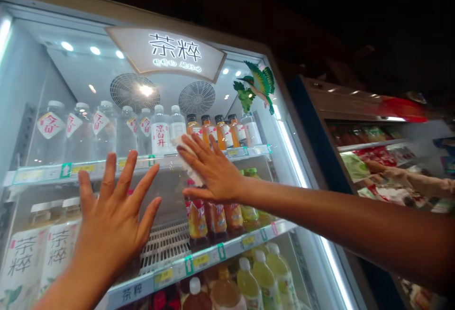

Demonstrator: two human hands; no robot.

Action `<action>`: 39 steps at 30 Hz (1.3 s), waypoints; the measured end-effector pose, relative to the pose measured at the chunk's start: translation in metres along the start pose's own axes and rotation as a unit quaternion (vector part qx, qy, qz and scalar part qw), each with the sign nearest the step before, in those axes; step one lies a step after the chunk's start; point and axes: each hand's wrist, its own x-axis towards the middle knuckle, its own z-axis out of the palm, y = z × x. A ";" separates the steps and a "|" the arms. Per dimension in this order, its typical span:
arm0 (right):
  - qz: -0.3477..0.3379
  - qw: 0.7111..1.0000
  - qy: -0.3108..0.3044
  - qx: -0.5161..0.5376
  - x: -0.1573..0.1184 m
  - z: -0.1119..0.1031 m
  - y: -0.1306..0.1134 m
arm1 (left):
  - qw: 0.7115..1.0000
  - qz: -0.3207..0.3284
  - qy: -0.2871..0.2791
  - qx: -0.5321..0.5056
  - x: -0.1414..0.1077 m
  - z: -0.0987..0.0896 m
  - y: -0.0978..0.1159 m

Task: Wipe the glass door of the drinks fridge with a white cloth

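In the head view my left hand [112, 210] has its fingers spread, palm towards the glass front of a lit drinks cooler [284, 153], and nothing shows in it. My right hand [215, 168] reaches in from the right side, fingers stretched out, and holds a white cloth [192, 165] flat under its palm and fingertips at the glass. Part of the cloth is hidden by the hand. Behind the glass, clear bottles [104, 130] and orange-filled bottles [223, 132] line the upper shelf.
Large white-labelled bottles [23, 258] stand at lower left, and yellow-green bottles [249, 279] at the bottom. A bird sticker [259, 85] is at the cooler's upper right. Another open cooler [355, 106] with packaged goods [377, 158] stands to the right.
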 end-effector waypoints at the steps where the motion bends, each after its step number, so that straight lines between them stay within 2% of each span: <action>1: 0.030 1.000 -0.002 0.004 -0.004 0.003 0.016 | 1.000 -0.005 -0.007 0.005 0.005 0.003 0.008; 4: 0.177 0.984 0.001 0.032 -0.017 0.012 0.065 | 0.999 -0.029 -0.015 0.012 0.017 0.012 0.033; 5: 0.189 0.981 0.012 0.041 -0.024 0.016 0.076 | 0.999 -0.034 -0.012 0.012 0.021 0.015 0.043; 6: 0.175 0.983 0.024 0.047 -0.034 0.018 0.082 | 0.999 -0.034 -0.007 0.011 0.025 0.019 0.052; 10: 0.034 0.997 0.044 0.057 -0.071 0.026 0.088 | 1.000 -0.008 -0.008 -0.002 0.042 0.034 0.085; 12: 0.052 0.995 0.045 0.067 -0.076 0.029 0.093 | 1.000 -0.002 -0.007 0.000 0.052 0.040 0.097; 14: 0.114 0.988 0.062 0.080 -0.075 0.030 0.096 | 1.000 -0.001 -0.004 0.012 0.059 0.043 0.103; 16: 0.115 0.986 0.082 0.087 -0.074 0.030 0.095 | 1.000 0.001 -0.006 0.028 0.063 0.042 0.104; 20: -0.041 0.994 0.059 0.085 -0.063 0.023 0.094 | 0.998 0.020 -0.012 0.057 0.066 0.038 0.086; 22: -0.014 0.995 0.033 0.096 -0.041 0.019 0.101 | 0.997 0.021 -0.016 0.073 0.069 0.036 0.071; 25: 0.101 0.988 0.020 0.117 -0.002 0.015 0.101 | 0.995 0.011 -0.024 0.095 0.075 0.030 0.044; 27: 0.071 0.989 0.042 0.121 0.013 0.014 0.087 | 0.994 0.016 -0.031 0.107 0.078 0.022 0.027; 30: -0.058 0.989 0.085 0.110 0.025 0.015 0.061 | 0.991 0.036 -0.047 0.121 0.080 0.009 0.003; 31: -0.070 0.988 0.088 0.108 0.031 0.015 0.055 | 0.990 0.038 -0.053 0.123 0.081 0.005 -0.004; 36: 0.054 0.987 0.070 0.134 0.077 0.008 0.036 | 0.990 0.010 -0.070 0.119 0.086 -0.006 -0.041; 37: 0.045 0.987 0.075 0.134 0.083 0.006 0.029 | 0.990 0.007 -0.073 0.117 0.087 -0.007 -0.049; 39: -0.017 0.989 0.080 0.126 0.095 0.004 0.014 | 0.990 0.000 -0.081 0.115 0.089 -0.010 -0.066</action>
